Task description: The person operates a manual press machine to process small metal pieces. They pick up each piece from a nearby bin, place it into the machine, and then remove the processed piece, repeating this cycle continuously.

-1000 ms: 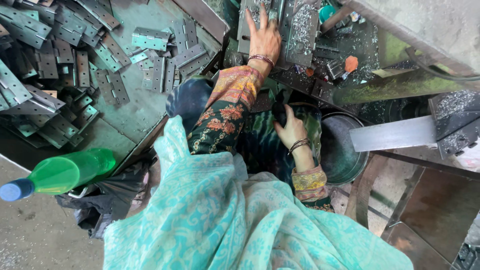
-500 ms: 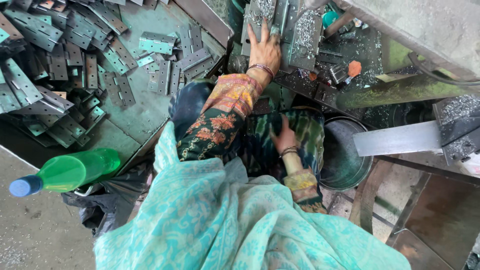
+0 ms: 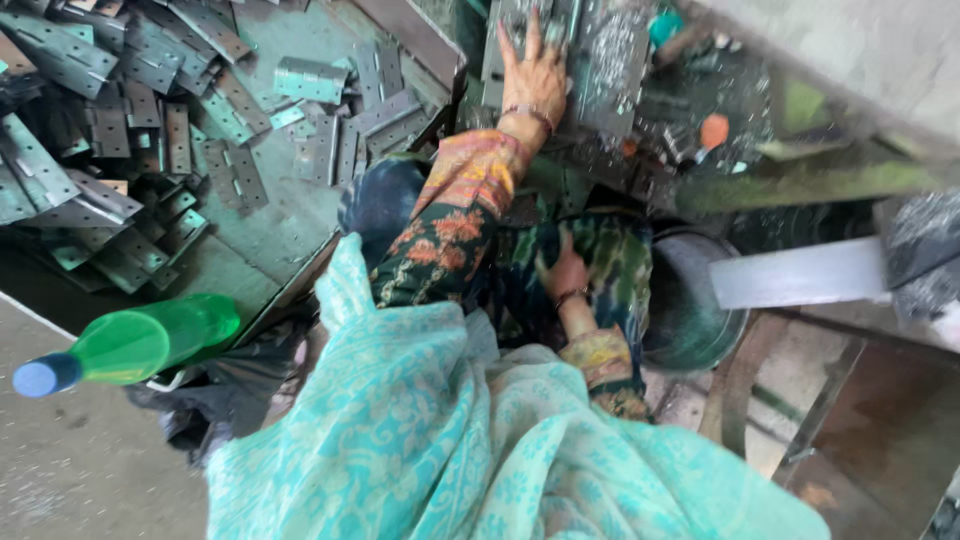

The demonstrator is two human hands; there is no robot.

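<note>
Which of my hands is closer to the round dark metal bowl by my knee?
Right. The right hand rests on the lap just beside the round dark metal bowl; the left hand is stretched far ahead onto the grey metal plates.

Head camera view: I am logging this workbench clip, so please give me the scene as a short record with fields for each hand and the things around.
Left hand: left hand lies flat, fingers spread, on a grey metal plate at the machine.
Right hand: right hand rests low on patterned green cloth in the lap; whether it holds anything cannot be told.
Left of the hands: heap of grey metal hinges on a green metal tray.
Near left: green plastic bottle with blue cap lying on its side.
Right: dark round metal bowl.
</note>
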